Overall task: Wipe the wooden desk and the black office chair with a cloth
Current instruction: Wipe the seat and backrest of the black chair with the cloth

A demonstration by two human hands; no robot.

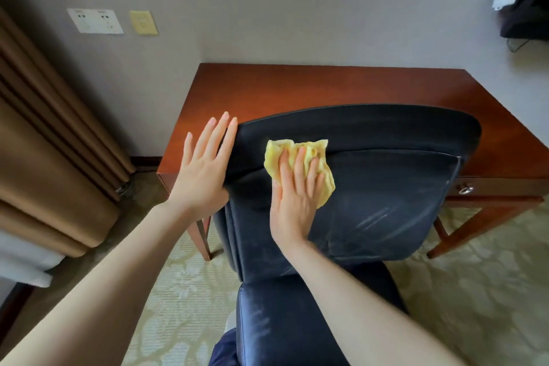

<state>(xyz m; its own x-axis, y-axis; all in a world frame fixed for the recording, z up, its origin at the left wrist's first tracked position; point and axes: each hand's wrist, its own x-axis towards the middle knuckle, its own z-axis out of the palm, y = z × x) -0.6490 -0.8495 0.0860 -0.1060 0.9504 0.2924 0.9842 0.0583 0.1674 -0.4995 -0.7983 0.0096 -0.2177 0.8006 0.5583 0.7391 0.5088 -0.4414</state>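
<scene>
The right hand lay flat on the back of the black office chair, and under its straight fingers was a crumpled yellow cloth, pressed against the dark leather. The fingers were a little spread and not curled around the cloth; the cloth came out above the fingertips and to the right of them, near the seam that ran across the upper part of the backrest. The left hand was also flat, with its fingers straight and close together, and it rested on the left edge of the backrest, its fingertips reaching to the top corner of the chair. To the right of the right hand and below it, pale streaks showed on the leather. Beyond the fingertips of both hands stood the wooden desk, red-brown and shining, against a grey wall; the top of the chair covered a part of its front edge. A drawer with a round metal knob was far to the right of the right hand. On the wall, above the left fingertips and to the left of them, were a white socket plate and a yellow plate. Brown curtains hung at the left side, and under the chair lay a pale patterned carpet.
</scene>
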